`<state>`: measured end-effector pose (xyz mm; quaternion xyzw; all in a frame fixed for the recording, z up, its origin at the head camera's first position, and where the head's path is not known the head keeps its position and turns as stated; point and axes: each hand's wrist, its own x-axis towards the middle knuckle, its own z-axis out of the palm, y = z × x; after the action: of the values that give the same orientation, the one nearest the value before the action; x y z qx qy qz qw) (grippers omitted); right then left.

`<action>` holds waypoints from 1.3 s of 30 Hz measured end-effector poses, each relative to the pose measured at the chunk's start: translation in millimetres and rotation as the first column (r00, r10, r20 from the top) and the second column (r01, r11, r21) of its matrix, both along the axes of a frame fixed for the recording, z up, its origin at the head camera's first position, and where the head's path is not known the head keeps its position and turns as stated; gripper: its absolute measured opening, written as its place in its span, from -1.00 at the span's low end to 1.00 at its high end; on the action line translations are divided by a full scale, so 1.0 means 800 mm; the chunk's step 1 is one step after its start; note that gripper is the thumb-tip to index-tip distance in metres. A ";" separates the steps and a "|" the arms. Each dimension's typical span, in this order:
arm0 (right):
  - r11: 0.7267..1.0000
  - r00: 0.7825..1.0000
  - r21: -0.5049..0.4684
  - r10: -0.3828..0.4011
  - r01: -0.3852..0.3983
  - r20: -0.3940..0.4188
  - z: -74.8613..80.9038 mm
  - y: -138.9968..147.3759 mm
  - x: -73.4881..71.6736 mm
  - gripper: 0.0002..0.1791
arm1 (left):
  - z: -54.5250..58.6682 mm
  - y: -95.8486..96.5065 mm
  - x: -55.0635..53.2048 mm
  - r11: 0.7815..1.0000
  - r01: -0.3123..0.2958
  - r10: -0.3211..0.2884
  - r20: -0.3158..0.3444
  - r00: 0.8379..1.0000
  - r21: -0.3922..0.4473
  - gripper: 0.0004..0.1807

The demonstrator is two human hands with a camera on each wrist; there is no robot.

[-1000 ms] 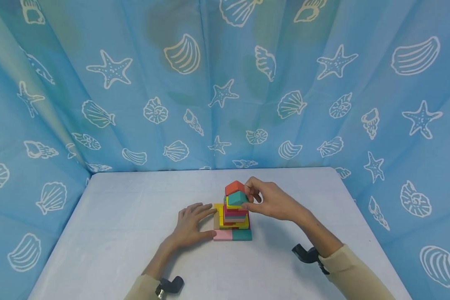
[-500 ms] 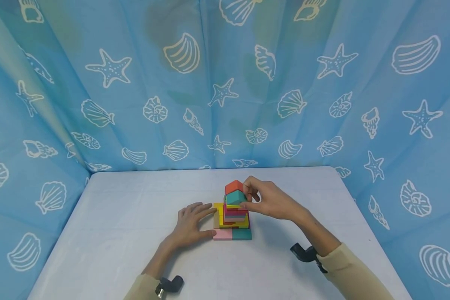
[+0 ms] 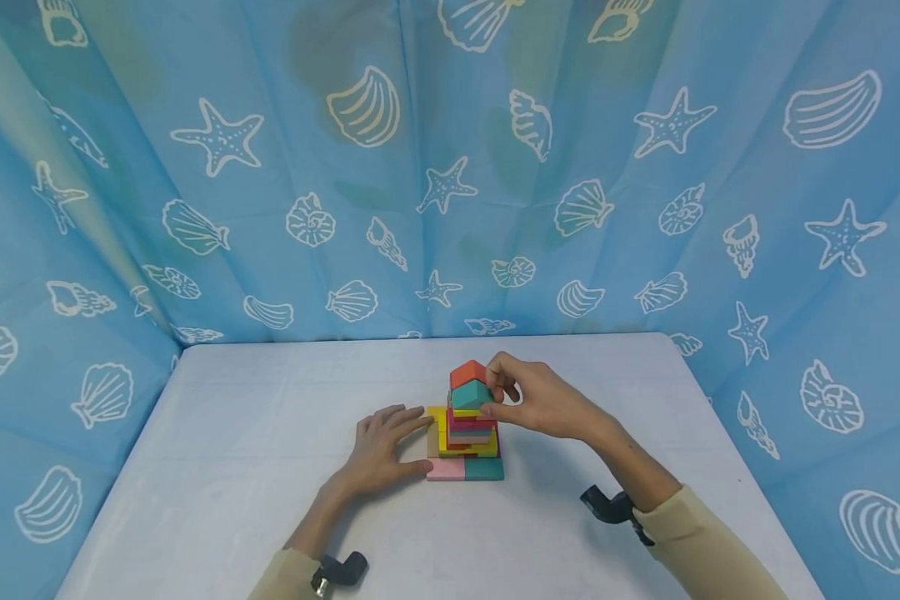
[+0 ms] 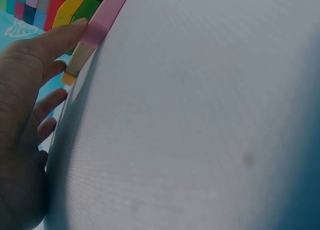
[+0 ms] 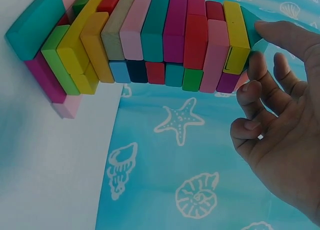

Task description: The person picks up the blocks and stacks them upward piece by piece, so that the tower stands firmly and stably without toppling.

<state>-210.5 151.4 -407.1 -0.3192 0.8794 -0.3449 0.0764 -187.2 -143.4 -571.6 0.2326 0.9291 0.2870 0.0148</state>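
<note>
A tower of several flat colored blocks (image 5: 172, 32) stands on a wider base of blocks. At its top, my right hand (image 3: 546, 400) pinches a teal roof-shaped block (image 3: 469, 395) between thumb and index finger. This block sits on a yellow block (image 5: 237, 35). Behind it is an orange-red roof-shaped block (image 3: 467, 372), partly hidden by the fingers. My left hand (image 3: 378, 450) lies on the left of the base with fingers extended. Its thumb touches or almost touches the pink block (image 4: 102, 27) at the base's front corner.
The base's front row also has a teal block (image 3: 484, 469) on the right. Under everything is a white-covered table (image 3: 255, 467). A blue curtain (image 3: 285, 167) with shell and starfish prints surrounds its back and sides. Each wrist wears a black camera mount (image 3: 607, 507).
The right hand and teal roof-shaped block have shifted very slightly left, lining up more with the tower top. The left hand has kept its place.
</note>
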 end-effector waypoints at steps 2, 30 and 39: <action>1.000 1.000 0.001 0.001 -0.001 0.001 0.000 0.000 0.001 -0.67 | 0.000 0.000 0.000 1.000 0.002 -0.002 0.003 1.000 -0.002 -0.19; 0.997 0.998 0.053 -0.061 0.062 -0.012 -0.007 -0.010 0.002 -0.58 | 0.001 0.000 -0.001 1.000 -0.005 0.005 0.010 1.000 0.001 -0.21; 0.998 0.999 0.038 -0.046 0.046 -0.006 -0.003 -0.002 0.001 -0.58 | 0.000 0.000 -0.003 1.000 0.000 0.000 0.001 1.000 0.005 -0.21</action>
<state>-209.4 149.6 -409.8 -0.2983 0.8931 -0.3290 0.0722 -189.2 -143.7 -571.4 0.2324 0.9285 0.2893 0.0145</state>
